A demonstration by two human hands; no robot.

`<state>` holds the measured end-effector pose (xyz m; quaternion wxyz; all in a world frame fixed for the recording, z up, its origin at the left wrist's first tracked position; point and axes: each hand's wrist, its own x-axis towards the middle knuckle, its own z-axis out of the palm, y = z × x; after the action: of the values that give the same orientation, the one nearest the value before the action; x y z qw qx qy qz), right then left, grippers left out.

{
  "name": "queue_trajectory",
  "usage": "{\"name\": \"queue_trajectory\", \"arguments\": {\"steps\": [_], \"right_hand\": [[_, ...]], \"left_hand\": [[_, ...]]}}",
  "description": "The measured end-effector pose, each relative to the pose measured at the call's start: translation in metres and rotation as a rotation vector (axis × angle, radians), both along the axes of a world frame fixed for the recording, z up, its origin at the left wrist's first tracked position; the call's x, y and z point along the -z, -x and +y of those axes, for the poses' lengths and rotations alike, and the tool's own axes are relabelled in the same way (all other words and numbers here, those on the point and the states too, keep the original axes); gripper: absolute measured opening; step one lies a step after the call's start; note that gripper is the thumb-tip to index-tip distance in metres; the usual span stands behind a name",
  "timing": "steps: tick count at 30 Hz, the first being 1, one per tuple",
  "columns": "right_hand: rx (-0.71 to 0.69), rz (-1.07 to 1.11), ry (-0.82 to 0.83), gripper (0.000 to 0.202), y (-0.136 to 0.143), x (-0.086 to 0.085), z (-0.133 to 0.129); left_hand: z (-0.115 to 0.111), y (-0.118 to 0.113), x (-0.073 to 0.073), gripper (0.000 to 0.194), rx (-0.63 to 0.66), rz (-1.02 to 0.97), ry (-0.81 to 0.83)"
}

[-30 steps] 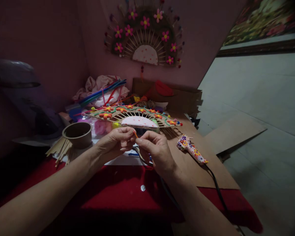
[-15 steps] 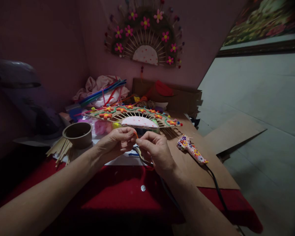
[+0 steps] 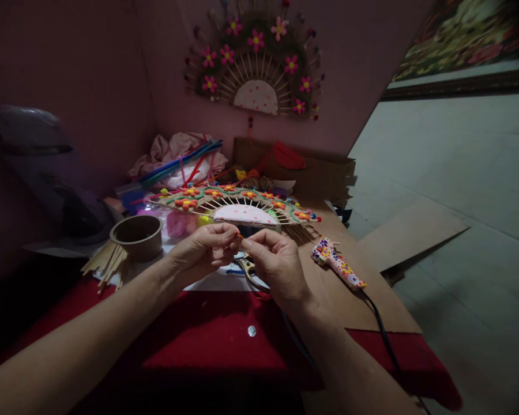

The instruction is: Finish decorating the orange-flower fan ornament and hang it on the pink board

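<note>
My left hand (image 3: pixel 218 243) pinches one end of a short, thin orange pipe cleaner (image 3: pixel 240 236), with a small red spot at the fingertips. The thumb and fingers of my right hand (image 3: pixel 274 259) grip its other end. Most of the piece is hidden by the fingers. Below and between the hands, scissors (image 3: pixel 251 275) with dark metal handles lie on white paper, partly covered by my right hand. Just beyond the fingertips is a half-round fan (image 3: pixel 246 214) of sticks and jute, decorated with orange flowers and a white dotted centre.
A brown bowl (image 3: pixel 136 237) stands beside a bundle of thin wooden sticks (image 3: pixel 108 262). On the cardboard (image 3: pixel 350 305) at right lies a flower-patterned glue gun (image 3: pixel 337 264) with a black cord. Colourful pipe cleaners (image 3: pixel 179 164) lie behind. A similar fan (image 3: pixel 255 95) hangs on the wall.
My right hand has shifted slightly right and up, and the orange pipe cleaner between the fingers now lies flatter. More of the scissors' handles shows. My left hand has barely moved.
</note>
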<state>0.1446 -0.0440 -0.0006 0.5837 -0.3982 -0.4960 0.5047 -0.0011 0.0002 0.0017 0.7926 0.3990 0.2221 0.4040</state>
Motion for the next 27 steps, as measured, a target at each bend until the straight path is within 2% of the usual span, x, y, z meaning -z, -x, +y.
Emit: {"name": "queue_trajectory", "arguments": {"steps": [9,27], "right_hand": [[0.082,-0.105,-0.125,0.017,0.0014,-0.0018,-0.004],[0.084,-0.124,-0.114,0.016,0.0023,-0.0027,-0.0042]], "left_hand": [[0.0017,0.0004,0.0042,0.018,0.002,0.032,-0.003],[-0.0009,-0.0005,0.0021,0.021,-0.003,0.07,-0.013]]}}
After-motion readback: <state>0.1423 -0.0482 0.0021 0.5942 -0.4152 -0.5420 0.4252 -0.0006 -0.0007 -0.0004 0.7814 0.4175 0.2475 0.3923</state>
